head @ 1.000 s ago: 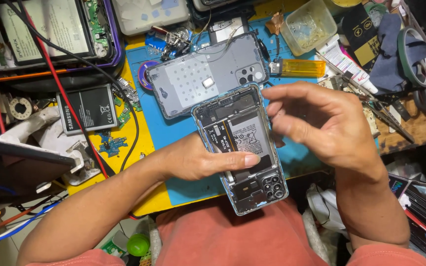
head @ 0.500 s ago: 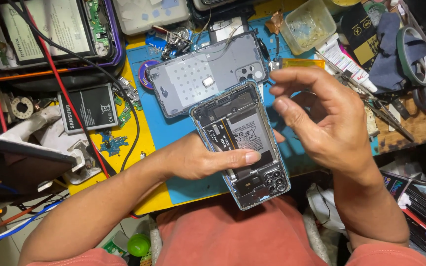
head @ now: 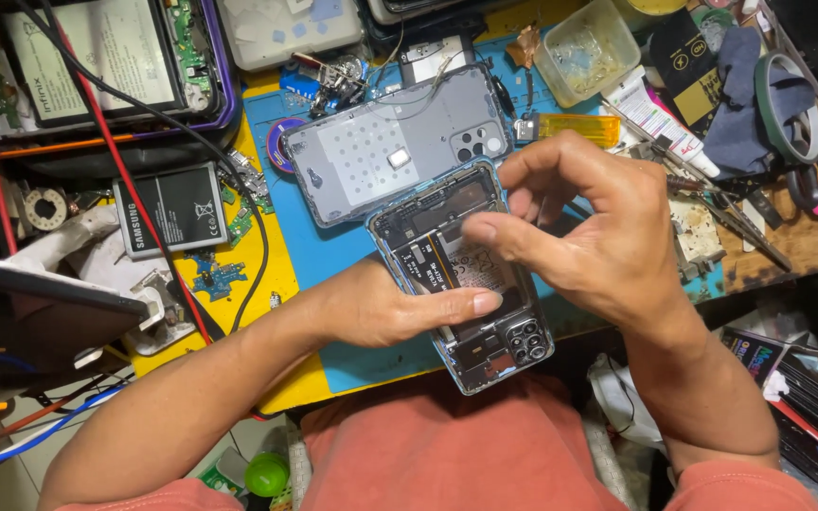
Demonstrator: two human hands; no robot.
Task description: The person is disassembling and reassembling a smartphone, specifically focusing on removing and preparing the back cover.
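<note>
An opened phone (head: 485, 331) with its back off lies at an angle near the front edge of the blue mat (head: 333, 246), camera block toward me. My left hand (head: 381, 308) holds it from the left, thumb lying across its middle. My right hand (head: 589, 232) hovers over the phone's right side, index finger and thumb curled down onto the exposed internals by the flex cables. Whether the right fingers pinch any part is hidden. The grey back cover (head: 395, 142) lies inside-up just behind the phone.
A black battery (head: 170, 208) lies left on the yellow mat. A disassembled device (head: 97, 57) sits at back left with red and black cables crossing. A clear plastic box (head: 587, 49), tape rolls (head: 788, 104), tweezers and tubes crowd the right. Small circuit parts (head: 215, 279) lie loose.
My right hand has shifted slightly left and down, its index finger now curling onto the phone's middle. The left hand and phone have stayed put.
</note>
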